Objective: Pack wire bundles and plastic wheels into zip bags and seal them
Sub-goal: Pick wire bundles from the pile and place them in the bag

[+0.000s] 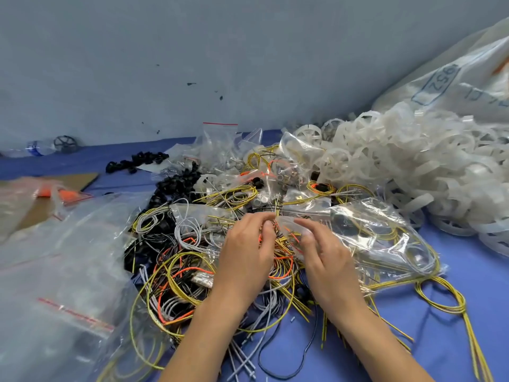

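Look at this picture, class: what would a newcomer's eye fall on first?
A tangle of yellow, orange and grey wires sprawls across the middle. A heap of white plastic wheels piles up at right. In the centre, the left hand and right hand grip a clear zip bag.

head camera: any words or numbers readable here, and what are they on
"952": blue print in a box, turned sideways, on the big white sack
More blue print beside it on the sack: cut off by the frame edge, unreadable
Bottle label: too blurred to read
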